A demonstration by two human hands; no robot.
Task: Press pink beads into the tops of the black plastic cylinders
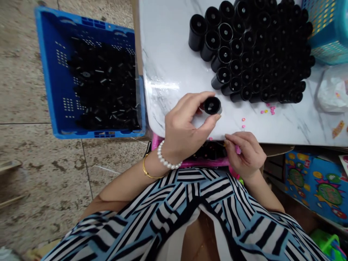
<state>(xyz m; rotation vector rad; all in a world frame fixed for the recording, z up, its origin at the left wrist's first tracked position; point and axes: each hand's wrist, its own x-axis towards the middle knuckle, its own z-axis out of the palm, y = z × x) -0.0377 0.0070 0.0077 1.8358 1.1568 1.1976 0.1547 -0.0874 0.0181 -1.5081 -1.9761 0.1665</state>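
My left hand (185,127), with a pearl bracelet on its wrist, grips a black plastic cup-shaped cylinder (212,106) between thumb and fingers. The cylinder's round mouth faces up towards me, just over the near edge of the table. To its right, my right hand (246,154) is closed, thumb and forefinger pinched together. Some small pink pieces (237,149) show within its curled fingers, and a yellowish speck is at the fingertips. Beyond both hands, many similar black cylinders (224,55) stand upright in a tight group on the white marbled table (165,50).
A blue crate (45,72) of small black parts (106,83) stands left of the table. Loose pink beads (272,110) lie near the front edge. At right are a teal basket (327,32), a clear plastic bag (333,88) and a colourful printed box (318,185).
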